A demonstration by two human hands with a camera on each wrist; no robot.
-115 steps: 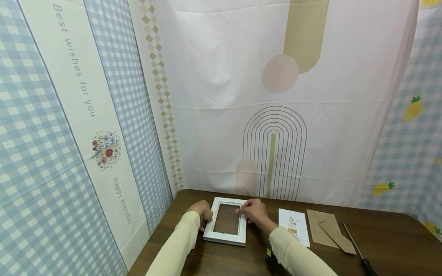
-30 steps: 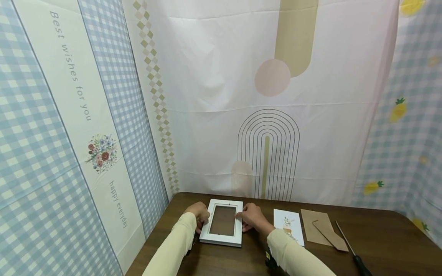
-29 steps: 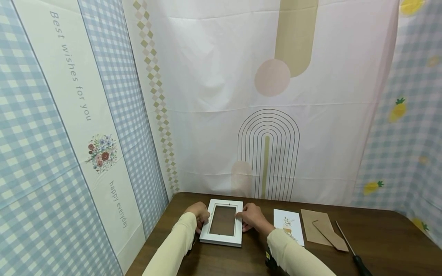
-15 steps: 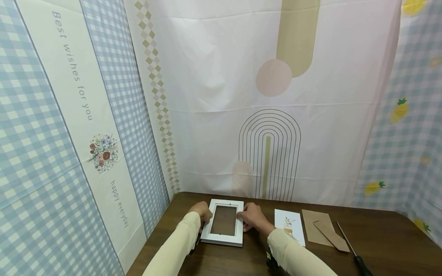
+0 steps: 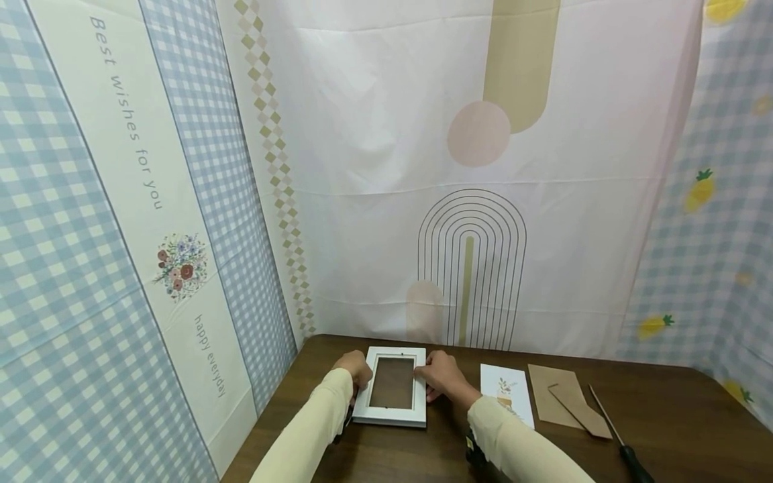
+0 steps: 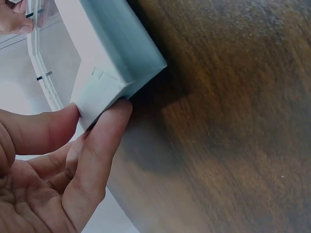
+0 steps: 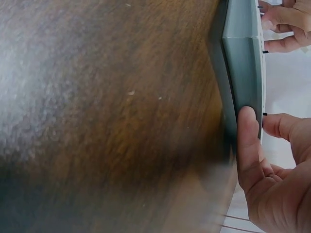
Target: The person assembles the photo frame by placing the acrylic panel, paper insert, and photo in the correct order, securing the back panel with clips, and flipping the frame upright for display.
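A white picture frame (image 5: 417, 402) lies on the dark wooden table, an open rectangle in its middle and small black tabs around the inner edge. My left hand (image 5: 352, 367) pinches its left side; in the left wrist view, the thumb and a finger of the left hand (image 6: 53, 170) meet near a corner of the frame (image 6: 109, 48). On the opposite side, my right hand (image 5: 445, 376) grips the right bar. The right wrist view has the right hand (image 7: 272, 189) with its thumb tip right at a black tab (image 7: 265, 114) and a finger along the outer side.
To the right lies a white card (image 5: 510, 399) with a plant print. Beyond it is a brown backing board (image 5: 549, 396) with an angled leg (image 5: 582, 416). A screwdriver (image 5: 631, 459) with a black handle is farther right. Patterned cloth hangs behind the table (image 5: 676, 416).
Since the oldest frame, the right hand's fingertips have drawn back from the frame's inner edge onto its right bar. The left hand has shifted slightly over the left side.
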